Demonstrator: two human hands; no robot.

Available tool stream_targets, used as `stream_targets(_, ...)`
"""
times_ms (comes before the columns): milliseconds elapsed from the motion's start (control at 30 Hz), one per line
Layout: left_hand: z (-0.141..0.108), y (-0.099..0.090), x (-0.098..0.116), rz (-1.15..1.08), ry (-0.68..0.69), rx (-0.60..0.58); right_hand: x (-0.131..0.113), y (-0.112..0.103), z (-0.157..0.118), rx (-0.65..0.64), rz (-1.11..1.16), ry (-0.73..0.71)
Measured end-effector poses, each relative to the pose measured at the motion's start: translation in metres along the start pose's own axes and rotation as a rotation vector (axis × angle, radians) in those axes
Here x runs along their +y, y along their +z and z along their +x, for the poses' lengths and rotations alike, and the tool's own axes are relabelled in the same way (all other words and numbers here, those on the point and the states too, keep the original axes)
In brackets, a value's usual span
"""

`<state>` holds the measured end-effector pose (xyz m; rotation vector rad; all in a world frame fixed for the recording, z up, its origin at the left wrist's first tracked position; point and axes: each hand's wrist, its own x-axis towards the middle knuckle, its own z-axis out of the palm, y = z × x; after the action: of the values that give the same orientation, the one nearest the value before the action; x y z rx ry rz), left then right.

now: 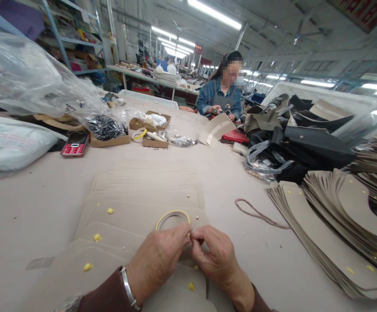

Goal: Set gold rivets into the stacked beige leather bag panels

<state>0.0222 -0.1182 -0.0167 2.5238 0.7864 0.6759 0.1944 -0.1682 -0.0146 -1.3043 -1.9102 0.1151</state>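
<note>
Beige flat pieces [143,203] lie overlapped on the table in front of me, with small yellow bits [97,237] and tiny metal studs [197,217] on them. My left hand [157,260], a silver bangle at its wrist, is closed in a pinch above the pieces. Fingertip to fingertip with it, my right hand [217,255] pinches too. What the fingertips hold is too small and hidden to name. A yellow-edged tape roll [172,213] shows just beyond my left hand, partly hidden by it.
Fanned stacks of beige strips [324,234] and black bags [311,147] fill the right. A brown cord loop [259,213] lies nearer. Small cardboard boxes [110,142], a red phone [75,144] and plastic bags [16,143] stand left. A person [222,93] works across the table.
</note>
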Motion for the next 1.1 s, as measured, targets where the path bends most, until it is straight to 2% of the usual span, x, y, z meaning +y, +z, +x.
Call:
stream_targets(100,0.004,-0.001,0.001,0.001,-0.048,-0.009,-0.001,0.001,0.0,0.008,0.037,0.15)
stream_targets(300,0.007,0.002,0.003,0.133,0.083,0.118,-0.004,0.007,0.004,-0.061,0.469,0.742)
stream_targets(433,0.006,0.003,0.007,0.141,0.12,0.167,0.008,0.006,0.01,-0.019,0.621,0.907)
stream_targets(500,0.006,0.004,0.006,0.197,0.077,0.109,0.018,0.003,0.012,-0.013,0.633,0.954)
stream_targets(667,0.009,0.009,0.0,0.344,-0.074,-0.17,0.038,0.0,0.011,-0.056,0.59,0.986)
stream_targets(833,0.01,0.011,0.0,0.338,-0.113,-0.223,0.042,0.006,0.01,-0.096,0.475,0.957)
stream_targets(1100,0.012,0.004,0.004,0.323,-0.136,-0.286,0.034,0.009,0.022,-0.156,0.26,0.888)
